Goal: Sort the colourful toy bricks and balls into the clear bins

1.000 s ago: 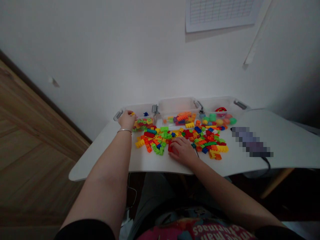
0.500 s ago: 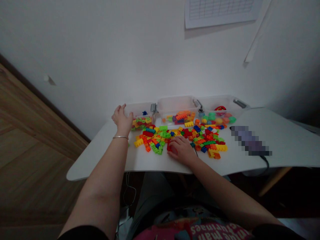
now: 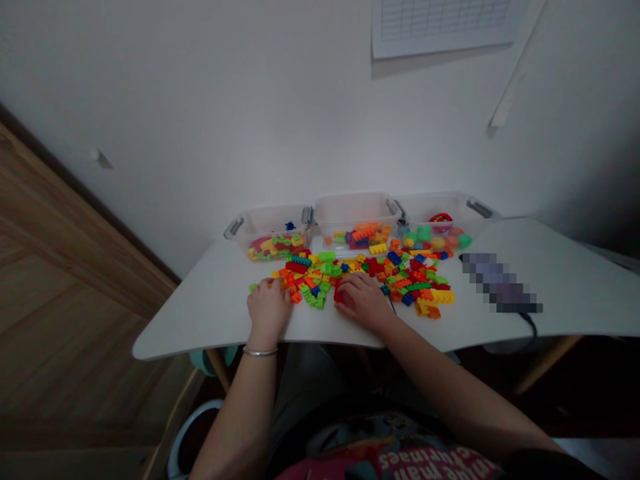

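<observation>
My left hand (image 3: pixel 269 310) is at the left edge of a pile of toy building bricks (image 3: pixel 327 270), palm down with its fingers apart. Its fingertips reach over yellow bricks there, mostly hidden beneath them. At the front middle of the pile, my right hand (image 3: pixel 364 301) has its fingers curled over a red piece (image 3: pixel 339 291) with a rounded edge. Much of that piece is hidden by the hand, so its kind is unclear. Bricks in green, orange, yellow, blue and red lie around both hands.
Behind the pile stand a left clear bin (image 3: pixel 273 220) with mixed pieces, a middle clear bin (image 3: pixel 350 210) with bricks, and a right clear bin (image 3: pixel 435 203) with rounded pieces. A blurred-out device (image 3: pixel 500 283) with a cable lies right on the white table (image 3: pixel 200 313).
My left hand has come back from the left clear bin toward me, down to the pile's left edge. The right hand has stayed on the red piece.
</observation>
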Demonstrator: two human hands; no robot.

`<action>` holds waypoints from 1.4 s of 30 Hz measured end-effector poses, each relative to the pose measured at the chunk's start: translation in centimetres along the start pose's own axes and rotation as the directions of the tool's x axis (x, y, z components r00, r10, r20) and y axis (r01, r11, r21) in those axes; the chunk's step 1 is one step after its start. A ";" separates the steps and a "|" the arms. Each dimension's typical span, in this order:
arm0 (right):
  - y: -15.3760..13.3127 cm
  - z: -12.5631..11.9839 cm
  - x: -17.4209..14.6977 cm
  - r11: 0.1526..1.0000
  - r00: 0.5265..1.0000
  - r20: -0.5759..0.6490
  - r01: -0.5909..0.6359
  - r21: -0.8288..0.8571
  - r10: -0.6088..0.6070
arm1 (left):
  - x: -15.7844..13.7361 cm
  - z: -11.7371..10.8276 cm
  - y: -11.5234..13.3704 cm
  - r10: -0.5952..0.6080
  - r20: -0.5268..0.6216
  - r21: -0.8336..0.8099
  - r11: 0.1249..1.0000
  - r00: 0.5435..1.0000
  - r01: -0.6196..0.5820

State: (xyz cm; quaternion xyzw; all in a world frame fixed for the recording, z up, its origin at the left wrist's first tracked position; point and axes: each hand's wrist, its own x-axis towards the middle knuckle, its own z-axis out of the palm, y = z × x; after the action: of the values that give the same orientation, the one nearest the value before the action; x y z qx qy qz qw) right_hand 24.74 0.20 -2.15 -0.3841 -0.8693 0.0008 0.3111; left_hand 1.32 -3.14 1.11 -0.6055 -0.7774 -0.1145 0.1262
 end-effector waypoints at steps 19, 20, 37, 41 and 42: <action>0.0 0.0 0.1 1.000 1.000 -0.008 0.001 0.015 -0.001 | 1.9 0.2 -0.9 0.007 -0.067 -0.167 0.986 0.998 -0.018; -0.1 0.0 0.2 1.000 1.000 -0.008 -0.004 0.017 0.004 | 1.9 0.3 -0.6 0.004 -0.087 -0.235 0.972 0.996 -0.024; 1.0 1.2 0.0 0.950 0.938 -0.168 -0.281 0.138 0.302 | -0.1 1.6 8.1 0.376 -0.054 -0.616 0.716 0.925 -0.327; 1.9 1.6 0.1 0.882 0.855 -0.254 -0.388 0.269 0.453 | 0.4 2.0 7.9 0.409 -0.118 -0.511 0.756 0.905 -0.409; 2.1 1.7 0.2 0.861 0.831 -0.271 -0.400 0.315 0.485 | 0.4 2.1 7.9 0.414 -0.141 -0.473 0.770 0.899 -0.429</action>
State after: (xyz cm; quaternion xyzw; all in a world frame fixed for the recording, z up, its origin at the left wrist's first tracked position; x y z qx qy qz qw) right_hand 25.13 2.22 -3.93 -0.5291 -0.6813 0.1140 0.4929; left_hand 8.78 -0.17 -0.51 -0.7743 -0.5646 -0.2859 0.0012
